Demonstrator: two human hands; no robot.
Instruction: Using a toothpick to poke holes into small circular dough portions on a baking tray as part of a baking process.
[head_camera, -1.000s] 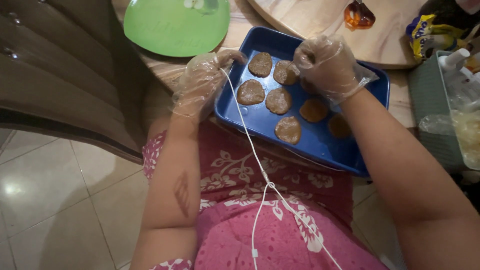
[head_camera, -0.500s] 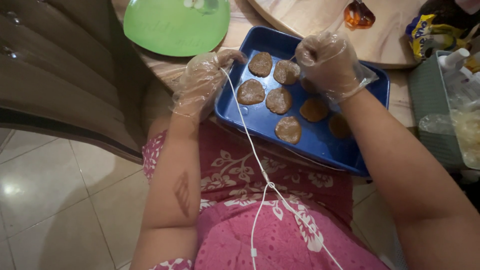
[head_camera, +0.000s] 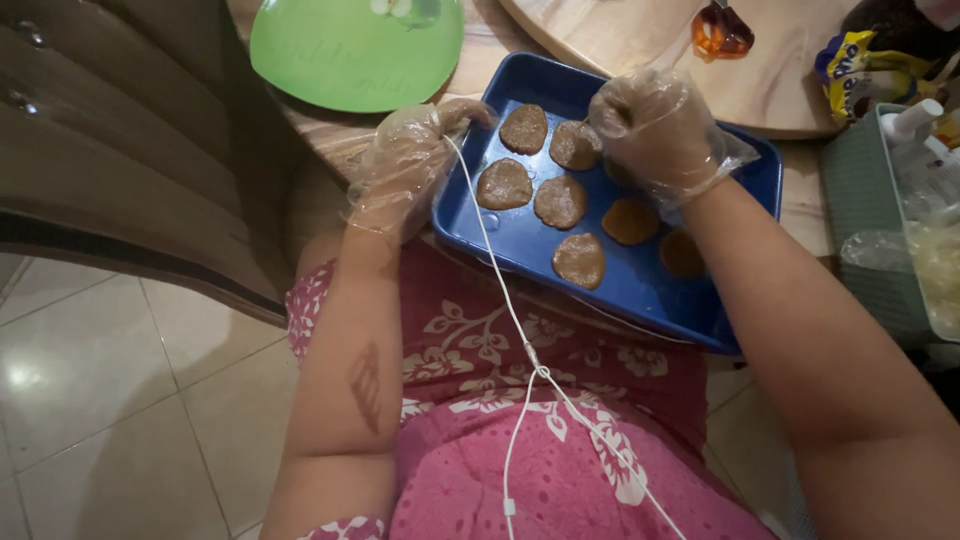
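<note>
Thin, clear, crinkled plastic gloves cover the left hand (head_camera: 405, 165) and the right hand (head_camera: 655, 130). The glossy blue rectangular tray (head_camera: 520, 245) looks like smooth enamelled metal; its 7 flat brown dough rounds (head_camera: 559, 201) are matt and grainy. Glossy round green plastic plate (head_camera: 350, 55); polished wooden table (head_camera: 790, 85); shiny floor tiles (head_camera: 110, 400)

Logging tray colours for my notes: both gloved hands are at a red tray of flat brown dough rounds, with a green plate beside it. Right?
Not quite. The tray is blue, not red, as the head view shows. The rest holds: the gloved left hand and right hand are at it, brown dough rounds lie in it, and a green plate sits beside it.
</note>
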